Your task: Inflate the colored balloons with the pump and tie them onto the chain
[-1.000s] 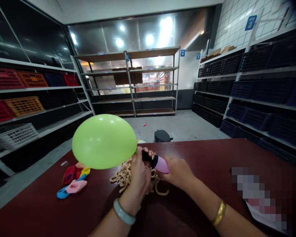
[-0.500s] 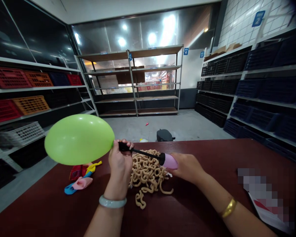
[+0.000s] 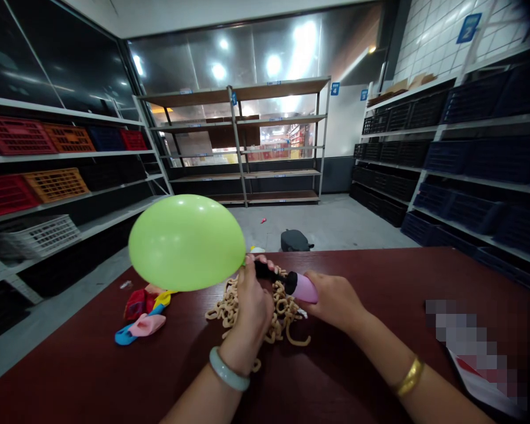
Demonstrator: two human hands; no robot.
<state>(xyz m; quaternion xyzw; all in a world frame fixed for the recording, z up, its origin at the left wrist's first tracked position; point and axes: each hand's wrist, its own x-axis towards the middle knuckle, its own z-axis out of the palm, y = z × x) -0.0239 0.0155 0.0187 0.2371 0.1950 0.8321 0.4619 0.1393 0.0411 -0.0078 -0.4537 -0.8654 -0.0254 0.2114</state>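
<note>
A big light-green balloon (image 3: 186,242), blown up, hangs left of centre above the table. Its neck meets the black end of a hand balloon pump (image 3: 305,288) with a pale purple barrel. My left hand (image 3: 255,294) is closed around the pump's black end, beside the balloon's neck. My right hand (image 3: 333,297) grips the purple barrel. Little of the black rod shows between the hands. Beneath them lies a heap of curled tan pieces (image 3: 285,321), partly hidden by my left hand. To the left lie several flat balloons (image 3: 146,324) in red, yellow, blue and pink.
The dark red table (image 3: 362,377) spans the foreground. At the right edge lies a blurred-out flat packet (image 3: 477,359). Shelves (image 3: 265,176) with crates line both sides, and a dark grey bag (image 3: 295,240) sits on the floor beyond.
My left hand has moved right toward my right hand, carrying the green balloon with it. The black rod between the hands has become much shorter. My right hand has stayed about where it was.
</note>
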